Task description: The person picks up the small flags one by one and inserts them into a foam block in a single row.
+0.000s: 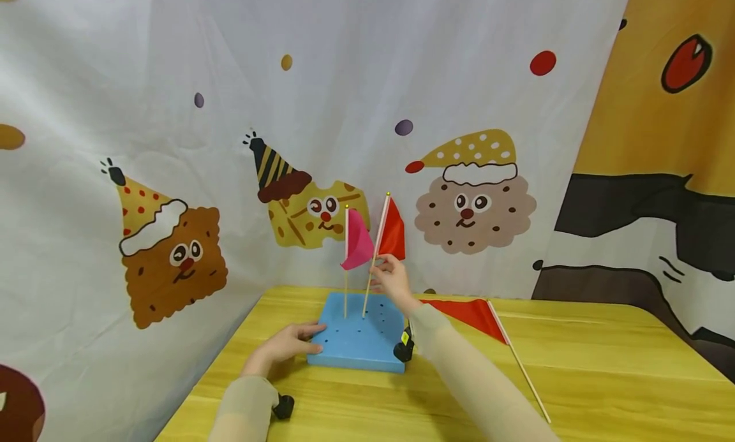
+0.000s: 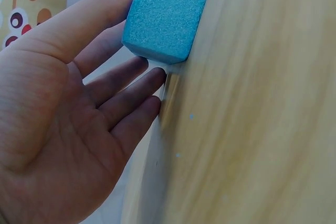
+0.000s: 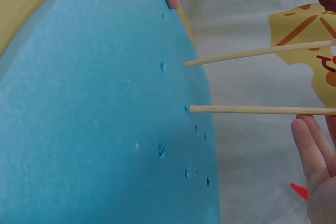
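Note:
A blue foam block (image 1: 358,349) dotted with small holes lies on the table. My left hand (image 1: 288,343) steadies its left edge, fingers nearly straight; in the left wrist view the thumb and fingers lie along the block's side. My right hand (image 1: 392,277) pinches the thin wooden stick of a red flag (image 1: 393,236), which leans slightly right. The stick's lower end (image 3: 193,109) is right at a small hole in the right wrist view. Just to its left, a pink flag (image 1: 358,239) stands upright on the block.
Another red flag (image 1: 473,316) lies on the wood-grain table (image 1: 608,365) to the right, its stick (image 1: 528,379) slanting toward the front. A white cloth (image 1: 367,59) printed with cartoon snacks hangs behind the table. Black wrist cameras sit at both cuffs.

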A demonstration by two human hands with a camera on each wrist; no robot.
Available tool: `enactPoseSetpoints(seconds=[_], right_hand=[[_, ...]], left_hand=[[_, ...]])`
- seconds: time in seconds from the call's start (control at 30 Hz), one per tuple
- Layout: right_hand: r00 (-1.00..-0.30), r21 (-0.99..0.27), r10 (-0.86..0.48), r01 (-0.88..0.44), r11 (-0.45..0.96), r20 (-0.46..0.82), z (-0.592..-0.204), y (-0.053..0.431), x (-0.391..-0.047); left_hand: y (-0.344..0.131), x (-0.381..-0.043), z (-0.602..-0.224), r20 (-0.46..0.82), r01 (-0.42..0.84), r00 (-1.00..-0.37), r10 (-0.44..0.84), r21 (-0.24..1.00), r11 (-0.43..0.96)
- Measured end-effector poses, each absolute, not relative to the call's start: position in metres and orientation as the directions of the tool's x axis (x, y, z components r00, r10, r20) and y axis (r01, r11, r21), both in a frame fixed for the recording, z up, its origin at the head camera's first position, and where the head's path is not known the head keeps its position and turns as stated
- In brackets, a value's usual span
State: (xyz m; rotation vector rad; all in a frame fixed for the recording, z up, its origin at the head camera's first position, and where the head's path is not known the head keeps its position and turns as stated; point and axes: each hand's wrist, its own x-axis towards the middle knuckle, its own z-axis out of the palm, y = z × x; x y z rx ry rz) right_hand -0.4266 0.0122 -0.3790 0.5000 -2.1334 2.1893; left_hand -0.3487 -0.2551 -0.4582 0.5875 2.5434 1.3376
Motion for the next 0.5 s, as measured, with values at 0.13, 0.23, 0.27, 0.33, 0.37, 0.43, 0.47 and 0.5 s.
enactPoseSetpoints(seconds=[0.13, 0.23, 0.27, 0.33, 0.37, 0.43, 0.47, 0.5], right_hand=[[-0.94, -0.963, -0.209, -0.266, -0.037, 0.268, -0.38, 0.014, -0.428], [-0.938, -0.962, -0.213, -0.269, -0.05, 0.274, -0.384, 0.014, -0.433], [-0.938, -0.961, -0.212, -0.271, -0.05, 0.276, -0.386, 0.014, -0.435], [-0.937, -0.959, -0.205, -0.281, -0.034, 0.282, -0.389, 0.013, -0.439], [-0.938, -0.958, -0.2, -0.285, -0.023, 0.283, -0.391, 0.012, -0.441], [-0.937, -0.955, -0.196, -0.297, 0.01, 0.289, -0.393, 0.01, -0.442], [-0.936, -0.952, -0.195, -0.304, 0.025, 0.293, -0.395, 0.009, -0.443], [-0.934, -0.949, -0.194, -0.312, 0.036, 0.299, -0.396, 0.009, -0.443]], left_hand=[[-0.255, -0.351, -0.458, 0.005, 0.254, -0.901, 0.435, 0.817, 0.517], [-0.255, -0.351, -0.457, 0.006, 0.258, -0.9, 0.436, 0.814, 0.52], [-0.254, -0.351, -0.457, 0.006, 0.259, -0.899, 0.437, 0.813, 0.522], [-0.254, -0.35, -0.457, 0.007, 0.262, -0.897, 0.442, 0.813, 0.519], [-0.254, -0.35, -0.457, 0.008, 0.265, -0.895, 0.446, 0.813, 0.518], [-0.254, -0.35, -0.457, 0.01, 0.27, -0.893, 0.451, 0.812, 0.517], [-0.254, -0.35, -0.457, 0.009, 0.27, -0.893, 0.451, 0.812, 0.518], [-0.254, -0.35, -0.457, 0.009, 0.27, -0.892, 0.452, 0.813, 0.516]])
